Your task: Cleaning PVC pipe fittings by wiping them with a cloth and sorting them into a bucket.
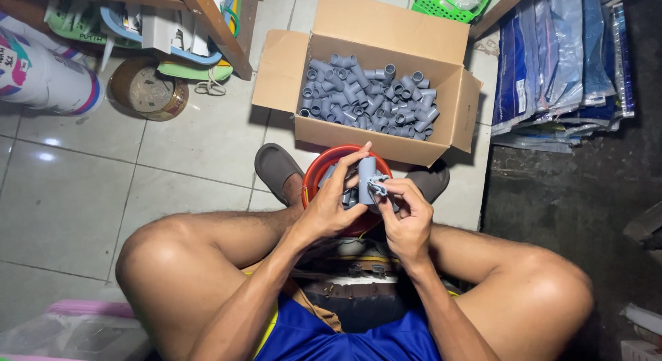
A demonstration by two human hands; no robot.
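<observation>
I sit with my knees spread, both hands raised over a red bucket between my feet. My left hand grips a grey plastic pipe fitting and holds it upright. My right hand pinches something small and grey at the fitting's side opening; I cannot tell what it is. More grey fittings lie inside the bucket under my hands. Beyond the bucket stands an open cardboard box filled with several grey pipe fittings.
Tiled floor spreads to the left. A wooden shelf leg, a round tin and a white printed roll stand at upper left. Stacked blue plastic packets fill the upper right; a green basket sits behind the box.
</observation>
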